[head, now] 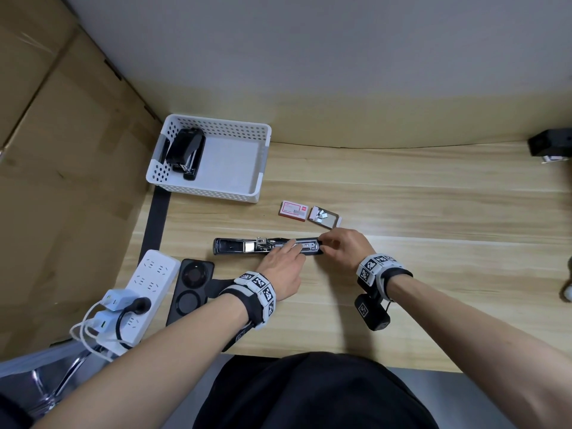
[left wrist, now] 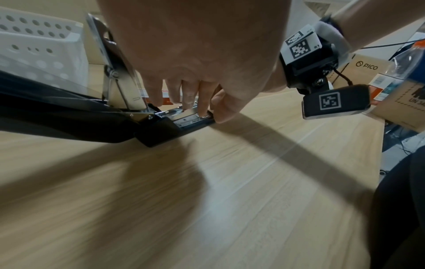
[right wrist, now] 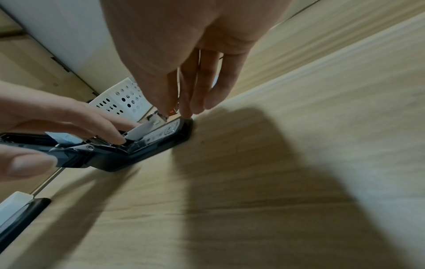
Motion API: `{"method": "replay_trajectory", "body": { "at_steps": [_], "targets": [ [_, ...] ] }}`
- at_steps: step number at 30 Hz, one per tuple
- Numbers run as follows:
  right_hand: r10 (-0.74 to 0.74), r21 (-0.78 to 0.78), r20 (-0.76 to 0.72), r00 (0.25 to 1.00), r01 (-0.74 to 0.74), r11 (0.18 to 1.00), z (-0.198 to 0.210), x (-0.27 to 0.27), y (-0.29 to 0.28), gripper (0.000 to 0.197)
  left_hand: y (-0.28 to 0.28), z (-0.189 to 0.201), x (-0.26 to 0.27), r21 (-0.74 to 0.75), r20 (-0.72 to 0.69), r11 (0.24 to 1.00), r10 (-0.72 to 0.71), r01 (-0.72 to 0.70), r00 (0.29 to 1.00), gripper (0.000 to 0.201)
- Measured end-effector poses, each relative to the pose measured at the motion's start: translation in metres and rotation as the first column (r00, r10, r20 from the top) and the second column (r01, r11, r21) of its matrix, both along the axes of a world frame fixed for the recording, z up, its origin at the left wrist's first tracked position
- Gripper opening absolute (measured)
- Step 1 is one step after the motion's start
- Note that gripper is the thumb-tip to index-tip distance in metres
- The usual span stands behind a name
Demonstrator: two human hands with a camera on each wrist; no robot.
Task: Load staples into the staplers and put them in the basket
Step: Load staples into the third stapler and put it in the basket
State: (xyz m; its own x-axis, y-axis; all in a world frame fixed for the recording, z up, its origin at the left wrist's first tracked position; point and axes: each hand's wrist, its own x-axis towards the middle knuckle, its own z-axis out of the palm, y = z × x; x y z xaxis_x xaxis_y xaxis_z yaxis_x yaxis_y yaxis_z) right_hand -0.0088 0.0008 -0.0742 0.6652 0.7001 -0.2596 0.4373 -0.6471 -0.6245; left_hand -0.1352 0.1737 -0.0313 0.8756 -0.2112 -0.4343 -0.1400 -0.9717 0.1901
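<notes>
With left hand (head: 280, 267) pressing flat-fingered and right hand (head: 343, 247) pinching the open stapler (head: 244, 245) tip, staples (head: 322, 215) seated askew could jam it.

carton (left wrist: 368, 74) printed "PICO" beside round logo, nearer carton (left wrist: 400, 111) printed "UN 34", rest cut off, staple box (head: 292, 211) lettering unreadable
</notes>
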Motion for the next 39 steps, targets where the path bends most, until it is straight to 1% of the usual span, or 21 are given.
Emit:
{"method": "replay_trajectory", "body": {
  "at_steps": [2,5,8,11,15,18,20,22,25,30,34,39],
  "targets": [
    [-0.021,0.016,0.027,0.999,0.02,1.0,0.002,0.002,0.003,0.018,0.002,-0.001,-0.001,0.006,-0.011,1.0,0.011,-0.011,1.0,0.041],
    [-0.064,0.043,0.09,0.994,0.061,0.997,0.006,0.011,0.006,0.015,0.005,-0.003,-0.003,-0.024,-0.002,0.999,0.028,-0.028,1.0,0.037],
    [-0.089,0.003,0.151,0.985,0.089,0.996,0.008,0.022,0.008,0.011,0.007,-0.004,-0.004,-0.073,0.038,0.997,0.037,-0.034,0.999,0.033],
    [-0.127,-0.041,0.198,0.972,0.138,0.99,0.007,0.035,0.006,0.014,0.002,-0.001,0.002,-0.1,0.056,0.994,0.054,-0.048,0.997,0.035],
    [-0.129,-0.096,0.165,0.978,0.146,0.985,0.005,0.045,0.0,0.022,-0.007,0.005,0.026,-0.123,0.072,0.991,0.067,-0.058,0.995,0.04],
    [-0.132,-0.089,0.124,0.984,0.143,0.986,0.005,0.049,-0.003,0.025,-0.014,0.01,0.048,-0.109,0.056,0.99,0.099,-0.092,0.994,0.04],
    [-0.132,-0.076,0.1,0.986,0.139,0.987,0.005,0.051,-0.003,0.023,-0.016,0.01,0.061,-0.085,0.018,0.99,0.117,-0.115,0.993,0.042],
    [-0.119,-0.077,0.098,0.988,0.127,0.989,0.005,0.054,-0.001,0.017,-0.014,0.007,0.073,-0.055,-0.021,0.991,0.125,-0.126,0.992,0.047],
    [-0.104,-0.087,0.095,0.99,0.112,0.99,0.0,0.06,0.003,0.014,-0.011,0.001,0.085,-0.012,-0.061,0.994,0.109,-0.11,0.992,0.054],
    [-0.048,-0.076,0.098,0.994,0.056,0.996,-0.009,0.069,0.013,0.017,-0.007,-0.005,0.094,0.015,-0.087,0.995,0.102,-0.102,0.991,0.056],
    [-0.019,-0.075,0.113,0.993,0.028,0.997,-0.017,0.073,0.017,0.019,-0.003,-0.007,0.092,0.003,-0.103,0.993,0.116,-0.116,0.988,0.056],
    [-0.022,-0.048,0.133,0.991,0.029,0.998,-0.024,0.075,0.019,0.011,0.001,-0.01,0.09,-0.03,-0.103,0.993,0.11,-0.114,0.989,0.055]
  ]
}}
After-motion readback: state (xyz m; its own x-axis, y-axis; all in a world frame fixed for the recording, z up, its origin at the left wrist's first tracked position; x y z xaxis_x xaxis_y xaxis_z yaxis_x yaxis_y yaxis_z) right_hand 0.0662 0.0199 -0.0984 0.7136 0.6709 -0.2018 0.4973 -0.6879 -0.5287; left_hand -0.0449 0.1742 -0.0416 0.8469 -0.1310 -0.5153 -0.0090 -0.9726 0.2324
